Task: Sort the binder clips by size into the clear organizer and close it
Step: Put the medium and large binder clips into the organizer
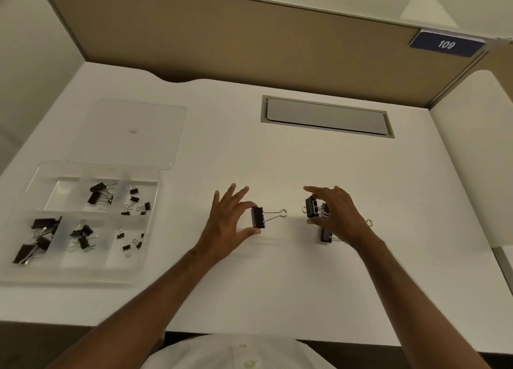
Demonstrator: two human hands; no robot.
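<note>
The left hand (227, 218) pinches a large black metal binder clip with silver wire handles (258, 217) between thumb and index finger, the other fingers spread above the white desk top (277, 285). The right hand (337, 216) curls over a second large black binder clip (312, 207), which thumb and fingertips grip at its sides; just beside it, partly under the palm, lies a third large black clip (325, 235), resting on the desk. Off to the left, well apart from both hands, sits the clear plastic organizer with 6 compartments (91, 171), its clear flat lid (127, 129) folded open and lying on the desk behind it. Judging by what lies there, the sorting is nearly finished: 5 of the 6 compartments hold clips, roughly large ones at the front left, medium in the middle column and small on the right, while the far left compartment looks bare. What seems left is carrying these last clips across, dropping them with the matching size and shutting the lid. How many clips the right hand covers is hard to tell; a wire loop showing past the wrist may belong to the third clip or to another. The frosted plastic blurs the clips inside, so exact counts cannot be read.
</note>
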